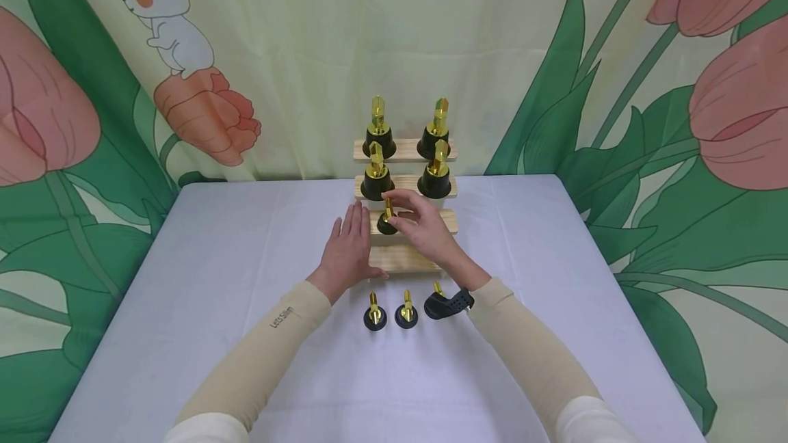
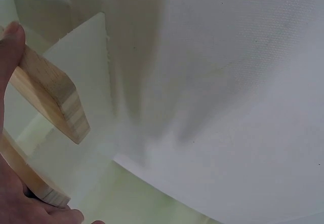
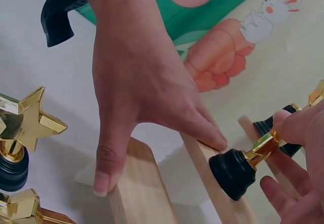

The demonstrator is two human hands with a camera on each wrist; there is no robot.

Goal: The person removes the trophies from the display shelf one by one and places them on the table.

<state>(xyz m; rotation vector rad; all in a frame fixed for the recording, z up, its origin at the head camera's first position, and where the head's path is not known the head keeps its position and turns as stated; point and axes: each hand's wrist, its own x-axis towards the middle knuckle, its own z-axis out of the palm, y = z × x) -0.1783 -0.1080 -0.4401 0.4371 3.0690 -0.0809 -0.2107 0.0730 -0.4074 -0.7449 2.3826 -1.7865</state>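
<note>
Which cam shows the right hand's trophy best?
Right wrist: the trophy appears large, black base and gold stem clear, though the right hand hides its upper end. Head shows it small, partly covered by that hand. Left wrist doesn't show it.

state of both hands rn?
Left hand: open, resting against the wooden rack.
Right hand: closed, pinching a small gold-and-black trophy.
</note>
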